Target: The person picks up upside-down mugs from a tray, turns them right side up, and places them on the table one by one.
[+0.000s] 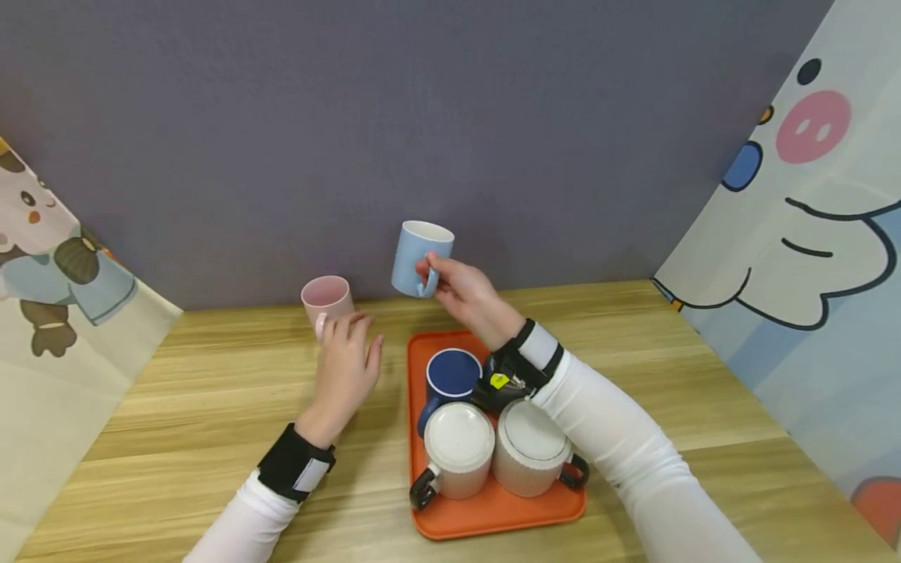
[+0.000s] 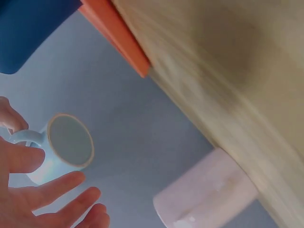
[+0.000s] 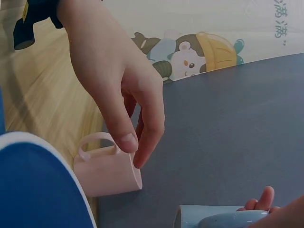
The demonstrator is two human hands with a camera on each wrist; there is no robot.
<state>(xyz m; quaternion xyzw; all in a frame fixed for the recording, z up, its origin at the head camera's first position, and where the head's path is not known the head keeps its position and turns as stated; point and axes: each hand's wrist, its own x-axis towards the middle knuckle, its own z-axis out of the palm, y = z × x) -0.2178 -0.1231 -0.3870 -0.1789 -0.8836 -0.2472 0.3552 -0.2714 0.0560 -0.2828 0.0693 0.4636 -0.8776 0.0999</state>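
Note:
A light blue mug (image 1: pixel 415 258) is in the air near the grey wall. My right hand (image 1: pixel 475 293) grips it by its handle, and its white inside faces up. In the left wrist view the mug's base (image 2: pixel 71 140) shows. A pink mug (image 1: pixel 331 297) stands upright on the wooden table by the wall, its handle toward me. My left hand (image 1: pixel 345 367) hovers at the pink mug's near side with loosely bent, spread fingers and holds nothing. The right wrist view shows the left hand's thumb and fingers near the pink mug (image 3: pixel 107 173); contact is unclear.
An orange tray (image 1: pixel 503 520) lies under my right forearm. On it are a navy mug (image 1: pixel 454 371) and two pale ribbed mugs (image 1: pixel 459 450) with black handles, bases up. A black object there is partly hidden by my wrist. Cartoon-printed cloths (image 1: pixel 788 234) hang at both sides.

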